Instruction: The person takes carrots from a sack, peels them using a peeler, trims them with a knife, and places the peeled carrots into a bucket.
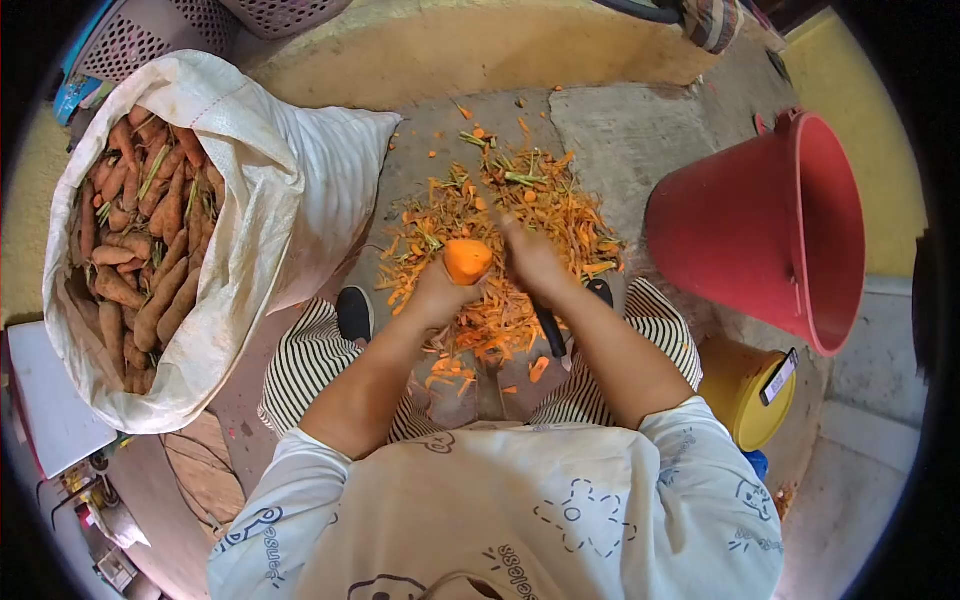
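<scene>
My left hand (440, 293) is wrapped around a peeled orange carrot (468, 261), its thick rounded end pointing up. Just to the right, my right hand (537, 262) is closed on a knife. The black handle (549, 330) sticks out below my wrist, and the blurred blade (489, 205) points up and away, close to the carrot. Beneath both hands, orange peelings (560, 215) and bits of green stem lie heaped on the floor. Part of the blade is hidden by my fingers.
A white woven sack (330, 150) full of unpeeled carrots (150, 220) stands open at left. On the right a large red bucket (720, 220) leans beside a yellow bucket (735, 390) with a phone (779, 377) on it. Plastic baskets (150, 40) stand at the back left, near a low ledge (480, 60).
</scene>
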A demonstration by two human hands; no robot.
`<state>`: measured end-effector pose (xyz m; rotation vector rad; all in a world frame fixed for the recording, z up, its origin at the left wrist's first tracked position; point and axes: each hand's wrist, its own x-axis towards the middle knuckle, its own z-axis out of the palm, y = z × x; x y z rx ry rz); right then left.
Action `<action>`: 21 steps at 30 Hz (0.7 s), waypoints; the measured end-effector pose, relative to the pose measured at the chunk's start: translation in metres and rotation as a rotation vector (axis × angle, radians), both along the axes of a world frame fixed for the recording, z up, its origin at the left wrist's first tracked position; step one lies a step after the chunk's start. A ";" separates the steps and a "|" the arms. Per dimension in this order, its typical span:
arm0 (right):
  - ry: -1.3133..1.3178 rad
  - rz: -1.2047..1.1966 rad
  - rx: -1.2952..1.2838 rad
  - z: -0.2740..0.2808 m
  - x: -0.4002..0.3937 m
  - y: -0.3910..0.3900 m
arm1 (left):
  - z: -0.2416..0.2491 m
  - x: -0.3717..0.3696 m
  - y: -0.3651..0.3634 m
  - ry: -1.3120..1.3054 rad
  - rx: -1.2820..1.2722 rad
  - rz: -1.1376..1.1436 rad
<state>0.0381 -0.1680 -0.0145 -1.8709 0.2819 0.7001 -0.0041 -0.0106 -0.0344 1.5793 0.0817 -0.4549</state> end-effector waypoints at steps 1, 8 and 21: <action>0.070 -0.165 0.088 0.003 0.004 -0.007 | 0.012 0.004 0.005 0.139 -0.089 -0.073; -0.385 0.165 -0.093 0.028 -0.002 -0.021 | 0.036 0.003 0.015 0.393 -0.575 -0.204; -0.467 0.363 -0.111 0.058 -0.020 -0.010 | 0.048 0.000 0.010 0.242 -0.420 -0.385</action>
